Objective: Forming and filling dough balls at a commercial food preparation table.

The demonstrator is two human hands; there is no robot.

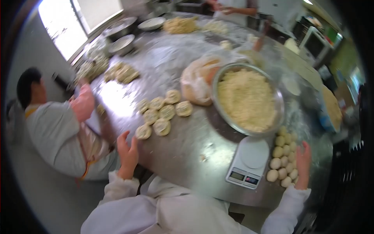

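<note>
My left hand is raised at the table's left edge, fingers apart and nothing in it. Just beyond it lies a group of round, flattened filled dough pieces, set close together. My right hand is beside the cluster of small pale dough balls on the right, its fingers spread; it partly covers some of them, and I cannot tell whether it touches any. Left of the balls stands a white digital kitchen scale with a bare platform. Behind the scale, a large metal bowl holds a pale yellow crumbly mass.
A plastic bag leans by the bowl. Dough lumps and metal bowls lie farther back on the metal table. A co-worker sits at the left; another person stands at the far side.
</note>
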